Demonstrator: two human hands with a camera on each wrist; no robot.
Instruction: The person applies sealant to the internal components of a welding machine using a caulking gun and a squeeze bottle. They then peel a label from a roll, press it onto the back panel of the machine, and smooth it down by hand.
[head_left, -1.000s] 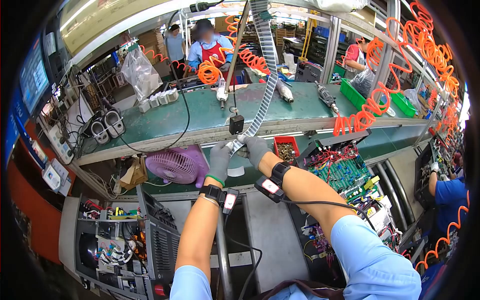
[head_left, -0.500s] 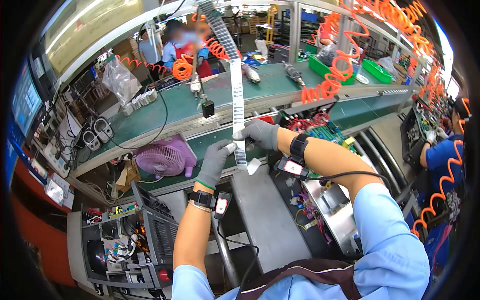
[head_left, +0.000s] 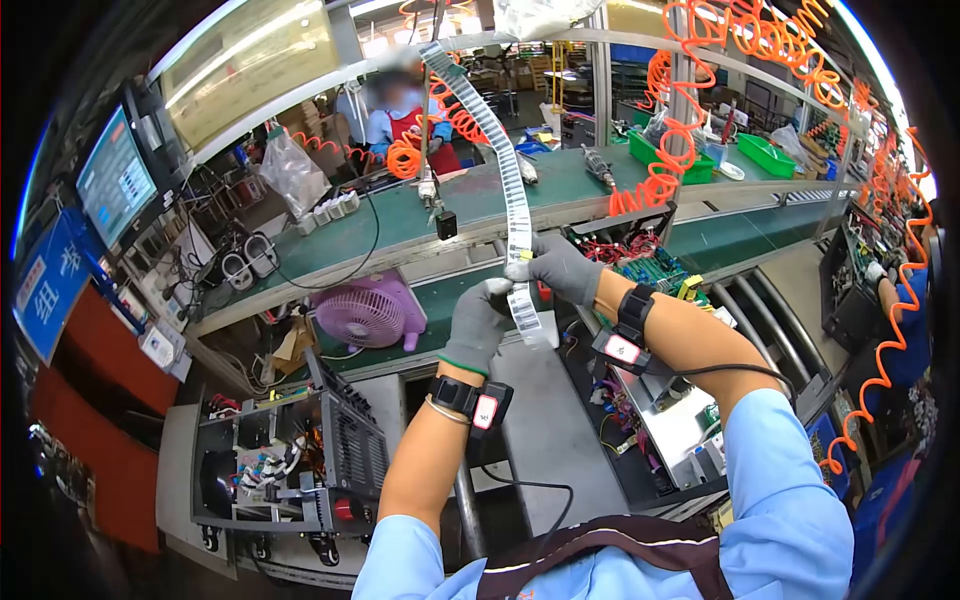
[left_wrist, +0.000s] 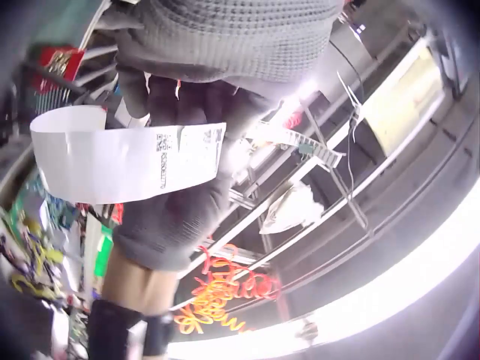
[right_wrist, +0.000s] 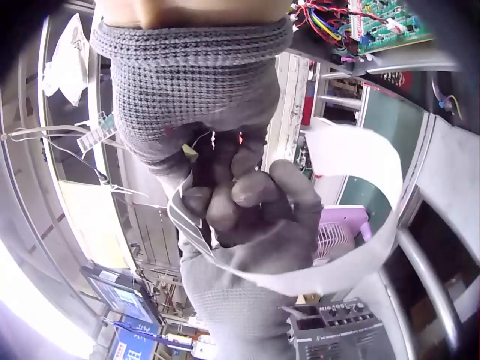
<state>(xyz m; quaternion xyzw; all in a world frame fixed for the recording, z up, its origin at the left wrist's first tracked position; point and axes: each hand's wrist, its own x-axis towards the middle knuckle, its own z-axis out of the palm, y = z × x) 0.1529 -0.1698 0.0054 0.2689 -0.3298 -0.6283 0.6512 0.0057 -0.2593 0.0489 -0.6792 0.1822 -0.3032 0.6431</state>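
A long strip of printed labels hangs from above the bench down to both grey-gloved hands. My left hand pinches the strip's edge near its lower end in the head view. From the other side, my right hand pinches the strip slightly higher, with a small yellow piece by its fingertips. Below the hands the loose end hangs free. The left wrist view shows printed codes on the curling white tail. In the right wrist view that tail loops beside the curled fingers.
A green bench runs across the front, with a black block hanging at its edge. A purple fan stands below. Open equipment chassis lie left and right. Orange coiled hoses hang at right.
Both hands have come down and towards me from the bench edge, and more of the strip hangs below them. The head view has shifted, and the tail's free end now shows.
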